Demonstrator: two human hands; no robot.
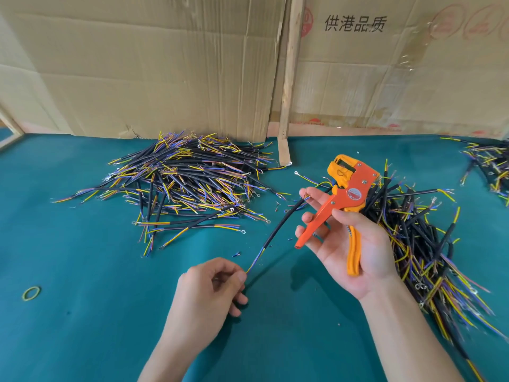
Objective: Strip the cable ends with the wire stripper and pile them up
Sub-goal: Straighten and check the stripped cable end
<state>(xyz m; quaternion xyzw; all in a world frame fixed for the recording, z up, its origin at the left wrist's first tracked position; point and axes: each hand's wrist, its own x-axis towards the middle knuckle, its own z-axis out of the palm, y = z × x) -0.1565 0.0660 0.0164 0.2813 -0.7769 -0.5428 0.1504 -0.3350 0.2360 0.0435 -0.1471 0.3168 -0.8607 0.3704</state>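
Nearest, the left hand pinches the cable by its loose coloured cores, grip clamped on them, keeping it taut above the worktop. Beyond, the right hand cradles the stripper, fingers curled loosely round its orange handles, which stand apart; its fingertips also touch the cable's far end, probably steadying it for the stripper's mouth. A pile lies by the right edge, seemingly the supply. Toward the back edge sits the heap, likely stripped pieces.
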